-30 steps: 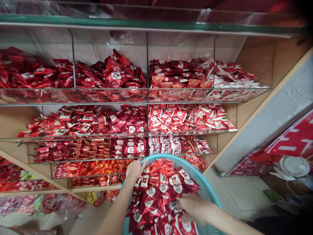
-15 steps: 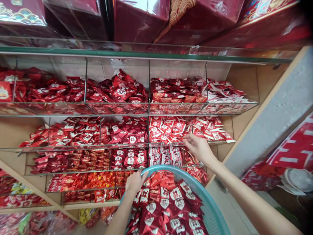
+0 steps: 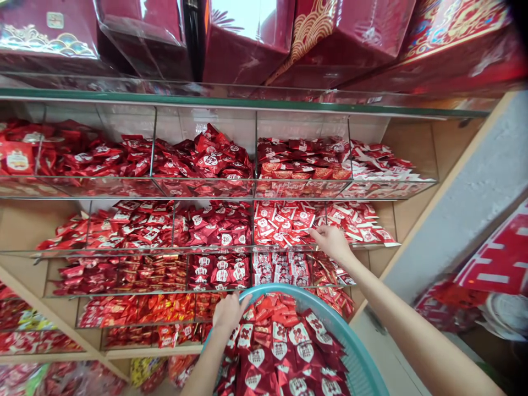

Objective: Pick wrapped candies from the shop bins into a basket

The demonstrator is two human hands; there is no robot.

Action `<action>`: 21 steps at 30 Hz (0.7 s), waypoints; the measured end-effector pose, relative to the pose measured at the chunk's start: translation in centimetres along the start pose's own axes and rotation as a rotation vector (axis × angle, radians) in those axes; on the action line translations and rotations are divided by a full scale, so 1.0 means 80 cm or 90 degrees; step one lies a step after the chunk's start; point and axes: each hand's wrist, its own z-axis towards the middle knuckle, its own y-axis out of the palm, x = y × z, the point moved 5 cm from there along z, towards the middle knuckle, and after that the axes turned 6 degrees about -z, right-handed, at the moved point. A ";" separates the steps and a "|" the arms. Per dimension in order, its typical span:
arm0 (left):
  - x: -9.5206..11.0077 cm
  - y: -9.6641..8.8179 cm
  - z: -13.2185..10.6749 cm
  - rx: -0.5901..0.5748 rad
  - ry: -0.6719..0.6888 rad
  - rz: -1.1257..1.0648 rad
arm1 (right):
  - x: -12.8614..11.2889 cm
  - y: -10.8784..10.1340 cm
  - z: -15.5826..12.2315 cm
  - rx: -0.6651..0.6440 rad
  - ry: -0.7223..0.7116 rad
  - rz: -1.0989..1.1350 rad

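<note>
My left hand [image 3: 229, 311] grips the far rim of a teal plastic basket [image 3: 355, 352] heaped with red candy packets [image 3: 284, 352]. My right hand [image 3: 332, 242] reaches up to the second glass shelf [image 3: 173, 250], fingers pinched at the front edge of a bin of red-and-white packets [image 3: 289, 223]. Whether it holds a packet is hidden by the fingers. Below it lies a third shelf row of similar packets [image 3: 280, 267].
Tiered glass bins of red wrapped sweets fill the wall, split by clear dividers [image 3: 254, 148]. Large red gift boxes [image 3: 247, 38] stand on the top green-edged shelf. A grey wall [image 3: 466, 198] and red signage [image 3: 499, 258] lie to the right.
My right hand rose from the basket's packets to the second shelf bin and edged further in. The view tilted upward, revealing the gift boxes. My left hand stayed on the basket rim.
</note>
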 end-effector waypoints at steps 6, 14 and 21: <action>-0.001 0.001 0.002 0.007 0.002 -0.008 | 0.006 0.017 0.010 -0.078 0.099 0.149; 0.000 0.002 0.002 0.017 0.015 0.004 | -0.004 0.017 -0.011 -0.183 0.133 0.392; -0.002 0.003 0.004 0.023 0.018 0.008 | -0.008 0.009 -0.071 -0.072 0.087 0.600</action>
